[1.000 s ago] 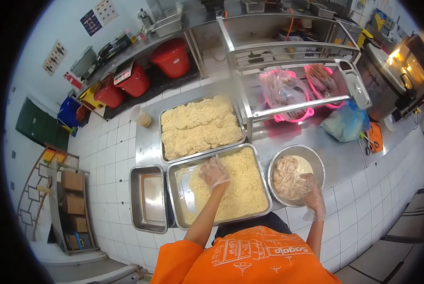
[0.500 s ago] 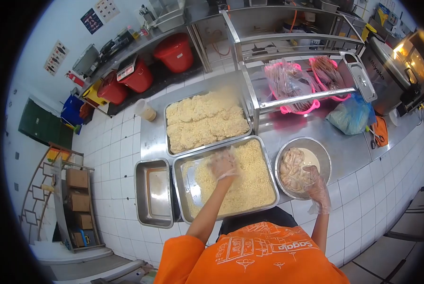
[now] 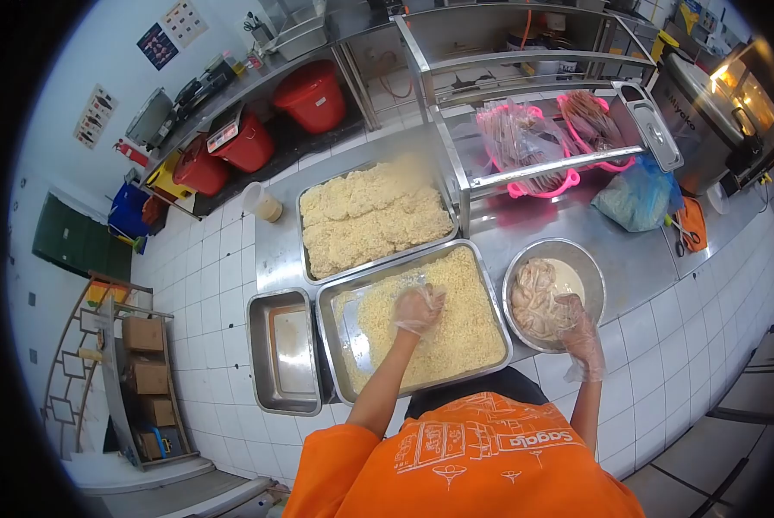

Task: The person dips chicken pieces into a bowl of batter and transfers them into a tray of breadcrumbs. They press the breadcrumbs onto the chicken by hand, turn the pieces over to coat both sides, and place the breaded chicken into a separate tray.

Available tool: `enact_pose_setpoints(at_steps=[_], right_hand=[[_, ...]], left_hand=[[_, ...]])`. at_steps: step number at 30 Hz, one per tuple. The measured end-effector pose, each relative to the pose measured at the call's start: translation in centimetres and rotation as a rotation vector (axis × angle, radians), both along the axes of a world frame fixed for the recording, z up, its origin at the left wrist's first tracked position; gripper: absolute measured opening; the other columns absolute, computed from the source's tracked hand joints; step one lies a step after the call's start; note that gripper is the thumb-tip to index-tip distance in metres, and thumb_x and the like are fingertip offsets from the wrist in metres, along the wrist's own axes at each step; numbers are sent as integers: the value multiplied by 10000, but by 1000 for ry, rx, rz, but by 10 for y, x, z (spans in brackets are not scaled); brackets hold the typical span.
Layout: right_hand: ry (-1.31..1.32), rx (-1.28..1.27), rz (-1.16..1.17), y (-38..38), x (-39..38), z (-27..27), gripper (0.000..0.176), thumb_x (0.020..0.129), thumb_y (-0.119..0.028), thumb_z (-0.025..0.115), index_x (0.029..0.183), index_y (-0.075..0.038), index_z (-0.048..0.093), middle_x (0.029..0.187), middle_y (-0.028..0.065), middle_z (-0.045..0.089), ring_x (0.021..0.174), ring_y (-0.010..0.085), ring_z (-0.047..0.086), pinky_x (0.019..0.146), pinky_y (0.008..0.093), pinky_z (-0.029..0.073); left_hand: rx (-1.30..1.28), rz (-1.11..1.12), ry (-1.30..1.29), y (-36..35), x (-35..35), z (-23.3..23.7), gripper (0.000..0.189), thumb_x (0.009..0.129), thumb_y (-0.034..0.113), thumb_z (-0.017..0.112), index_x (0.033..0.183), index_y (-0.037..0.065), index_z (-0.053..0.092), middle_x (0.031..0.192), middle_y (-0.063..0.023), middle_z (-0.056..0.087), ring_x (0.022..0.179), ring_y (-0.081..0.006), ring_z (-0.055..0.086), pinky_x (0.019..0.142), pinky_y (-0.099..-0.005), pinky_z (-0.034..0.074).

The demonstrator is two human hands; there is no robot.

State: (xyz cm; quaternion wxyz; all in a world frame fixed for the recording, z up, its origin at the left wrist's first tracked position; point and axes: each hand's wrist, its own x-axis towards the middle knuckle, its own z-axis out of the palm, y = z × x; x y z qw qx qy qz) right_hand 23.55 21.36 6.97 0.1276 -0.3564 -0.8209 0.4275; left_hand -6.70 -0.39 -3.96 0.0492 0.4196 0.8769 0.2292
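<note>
My left hand (image 3: 420, 309), in a clear plastic glove, is in the pale breadcrumbs (image 3: 456, 337) of a wide metal tray (image 3: 344, 393). Its fingers are curled closed; what they hold, if anything, is hidden. My right hand (image 3: 584, 345), also gloved, reaches over the right rim of a round steel bowl (image 3: 598, 272). Its bent fingers are closed at the edge of the raw meat (image 3: 533, 298), which lies in a whitish liquid (image 3: 566, 278). Behind the crumb tray, a second tray (image 3: 318, 278) holds rows of crumb-coated pieces (image 3: 378, 220).
An empty steel pan (image 3: 285, 401) stands left of the crumb tray. A plastic cup (image 3: 262, 203) is at the table's left edge. Beyond are a metal rack (image 3: 525, 175), pink baskets (image 3: 546, 186), a plastic bag (image 3: 635, 203) and scissors (image 3: 685, 235).
My left hand has moved slightly to the right in the crumbs, its fingers now curled and less blurred. My right hand stays at the bowl, shifted a little up. The view has tilted slightly.
</note>
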Motion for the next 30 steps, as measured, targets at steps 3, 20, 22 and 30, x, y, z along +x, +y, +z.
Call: enact_pose_setpoints(at_steps=[3,20,22,30], right_hand=[[-19,13,-13,2,0,-1,487,791,-43,752,1235,-83,555,1183,140,651,1149,330,637,983,399,479],[2,-62,-46,23,-6,44,526,684,-69,899,1125,-70,613,995,44,672,934,148,627,852,303,504],[71,-115,-66,19,-7,50,519,684,-45,895,1119,-73,613,1005,19,651,942,126,605,860,283,492],[79,55,-100,14,-19,55,497,696,37,823,1133,-53,604,1019,66,639,933,172,617,844,320,504]], left_hand=[[-27,-32,-56,2,-8,-3,566,917,595,537,1001,63,712,832,-196,693,787,-404,668,690,-527,527],[-591,-198,-431,-23,-55,126,944,653,629,852,1280,-43,637,1203,-281,678,1175,-387,637,992,-393,499],[-379,-194,-346,-42,-48,124,906,660,590,871,1271,-36,636,1174,-263,693,1143,-378,655,970,-390,510],[-60,-154,-568,-66,-64,159,715,773,472,853,1252,-14,642,1163,-203,715,1053,-290,691,939,-376,519]])
